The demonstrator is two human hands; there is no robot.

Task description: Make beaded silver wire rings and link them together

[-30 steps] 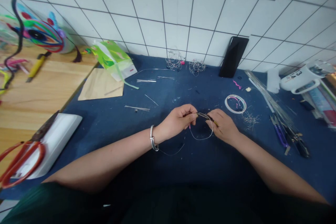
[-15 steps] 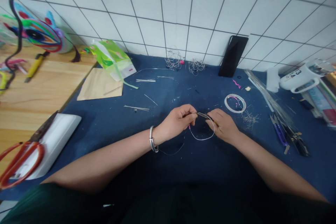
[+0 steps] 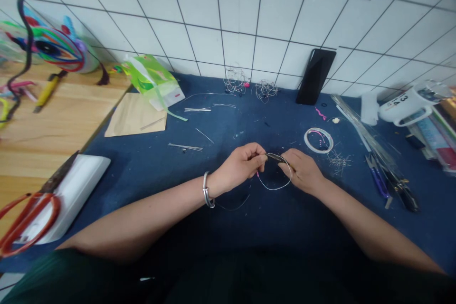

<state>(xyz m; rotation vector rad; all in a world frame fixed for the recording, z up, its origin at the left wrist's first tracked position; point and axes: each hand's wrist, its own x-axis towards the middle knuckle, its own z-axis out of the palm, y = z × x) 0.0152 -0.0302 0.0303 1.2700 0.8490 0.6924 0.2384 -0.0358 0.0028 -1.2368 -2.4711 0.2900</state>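
wire loop [image 3: 274,189] has bulged slightly rightward since a second ago, its edge now by the fingers of the right hand [image 3: 302,171]; that hand grasps dark pliers [image 3: 275,156], tips reaching the left hand [image 3: 247,164], which pinches the loop, exact grip hidden; loop sits between both hands over blue worktop [image 3: 213,168]

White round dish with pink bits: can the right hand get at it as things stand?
Probably yes: the dish sits close to the right hand, with nothing visible standing between them. However, that hand grips the pliers, so it would likely need freeing first.
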